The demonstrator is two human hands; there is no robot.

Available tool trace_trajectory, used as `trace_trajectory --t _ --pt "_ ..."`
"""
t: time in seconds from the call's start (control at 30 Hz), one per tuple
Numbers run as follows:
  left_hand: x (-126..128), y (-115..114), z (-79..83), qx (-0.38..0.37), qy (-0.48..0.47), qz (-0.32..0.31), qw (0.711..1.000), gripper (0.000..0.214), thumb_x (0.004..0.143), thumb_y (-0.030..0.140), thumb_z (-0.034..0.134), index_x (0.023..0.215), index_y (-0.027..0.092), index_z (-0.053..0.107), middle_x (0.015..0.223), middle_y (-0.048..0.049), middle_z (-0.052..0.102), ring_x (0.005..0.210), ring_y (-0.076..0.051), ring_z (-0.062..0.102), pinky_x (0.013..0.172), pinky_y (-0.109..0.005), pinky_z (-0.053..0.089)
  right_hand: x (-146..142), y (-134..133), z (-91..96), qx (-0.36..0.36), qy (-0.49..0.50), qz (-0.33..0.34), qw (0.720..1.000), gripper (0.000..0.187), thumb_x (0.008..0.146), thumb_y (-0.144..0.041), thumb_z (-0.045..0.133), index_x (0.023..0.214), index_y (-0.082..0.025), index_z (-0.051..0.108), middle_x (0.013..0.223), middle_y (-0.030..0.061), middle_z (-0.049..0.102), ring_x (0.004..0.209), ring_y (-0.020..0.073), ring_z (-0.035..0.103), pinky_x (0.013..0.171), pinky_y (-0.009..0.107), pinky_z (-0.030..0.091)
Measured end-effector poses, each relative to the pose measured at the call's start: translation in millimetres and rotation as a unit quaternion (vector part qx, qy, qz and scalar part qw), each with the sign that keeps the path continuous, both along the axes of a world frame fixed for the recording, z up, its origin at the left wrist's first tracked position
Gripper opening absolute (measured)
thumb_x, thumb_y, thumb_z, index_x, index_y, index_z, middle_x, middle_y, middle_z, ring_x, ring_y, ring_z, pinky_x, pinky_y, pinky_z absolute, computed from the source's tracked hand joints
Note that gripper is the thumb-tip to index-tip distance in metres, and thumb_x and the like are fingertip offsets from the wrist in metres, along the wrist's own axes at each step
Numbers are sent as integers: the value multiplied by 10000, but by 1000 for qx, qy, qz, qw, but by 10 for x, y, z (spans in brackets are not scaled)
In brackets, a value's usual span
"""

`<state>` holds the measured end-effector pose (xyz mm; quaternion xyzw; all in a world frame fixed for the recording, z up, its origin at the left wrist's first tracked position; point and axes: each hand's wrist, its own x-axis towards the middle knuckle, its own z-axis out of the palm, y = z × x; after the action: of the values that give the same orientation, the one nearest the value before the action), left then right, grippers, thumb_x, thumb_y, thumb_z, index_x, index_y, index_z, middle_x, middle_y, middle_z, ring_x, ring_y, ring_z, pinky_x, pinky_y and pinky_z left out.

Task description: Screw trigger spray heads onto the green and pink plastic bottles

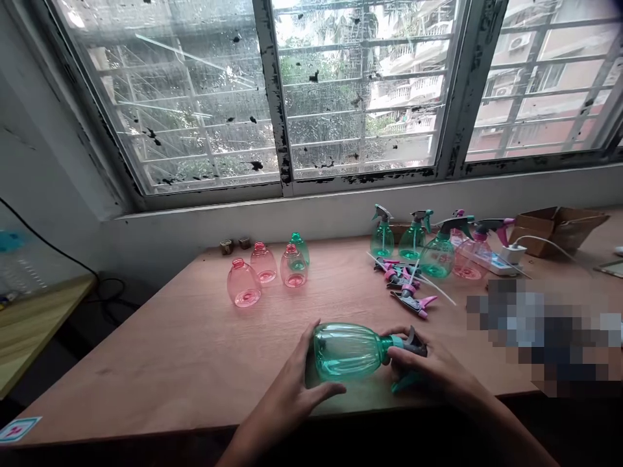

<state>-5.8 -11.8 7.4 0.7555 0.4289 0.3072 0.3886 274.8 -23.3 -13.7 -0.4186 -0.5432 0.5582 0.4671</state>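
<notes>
A clear green spray bottle point(346, 352) lies sideways in the air over the front of the table, its base to the left. My left hand point(302, 383) cups the base end, fingers behind it and thumb stretched below. At the neck, my right hand point(428, 360) grips the grey and green spray head point(413, 342), which sits on the bottle's mouth. Whether it is screwed tight I cannot tell. Loose pink and grey spray heads point(411, 299) with white tubes lie in a pile beyond my right hand.
Three pink bottles point(244, 285) and a green bottle point(300, 248) without heads stand at the back left. Several bottles with heads point(437, 254) stand back right, near a power strip point(501, 264) and a cardboard box point(559, 227). A blurred patch covers the right side.
</notes>
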Motion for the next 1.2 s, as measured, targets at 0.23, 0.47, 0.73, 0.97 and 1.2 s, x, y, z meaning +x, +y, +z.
trace_trajectory --t 0.23,0.47,0.73,0.97,1.2 --pt "-9 29 -55 -10 -27 21 999 1087 665 188 881 1553 232 255 1608 -112 313 1493 -313 251 1249 -445 181 -31 16 -35 -10 18 -20 1000 483 742 -501 810 1029 -156 629 629 -13 682 589 178 628 572 301 512" --pt "-16 -2 -29 -17 -40 -16 999 1061 771 191 790 1577 317 112 1622 -57 305 1486 -275 285 1241 -453 204 -24 -4 -23 -15 14 -10 1000 503 743 -511 806 1047 -157 618 639 -6 691 606 190 646 581 308 525" --pt "-4 -57 71 -32 -24 -6 999 962 799 266 792 1570 268 216 1621 -73 312 1500 -291 253 1249 -445 186 -19 -13 -5 -14 13 -13 1000 483 756 -502 804 1042 -154 629 666 0 700 624 182 646 599 304 537" --pt "-8 -77 73 -31 -28 -19 999 1032 840 278 747 1589 289 37 1610 -79 336 1505 -316 232 1235 -495 205 -20 -15 -13 -5 11 -7 1000 453 778 -493 790 1036 -159 625 666 0 698 624 181 642 606 301 527" --pt "-36 -40 21 -14 -27 -29 999 1006 839 238 748 1583 326 77 1621 -54 317 1503 -315 239 1239 -499 187 -15 -14 -23 -1 3 -14 1000 458 771 -505 787 1036 -166 632 662 1 701 616 190 662 594 310 546"
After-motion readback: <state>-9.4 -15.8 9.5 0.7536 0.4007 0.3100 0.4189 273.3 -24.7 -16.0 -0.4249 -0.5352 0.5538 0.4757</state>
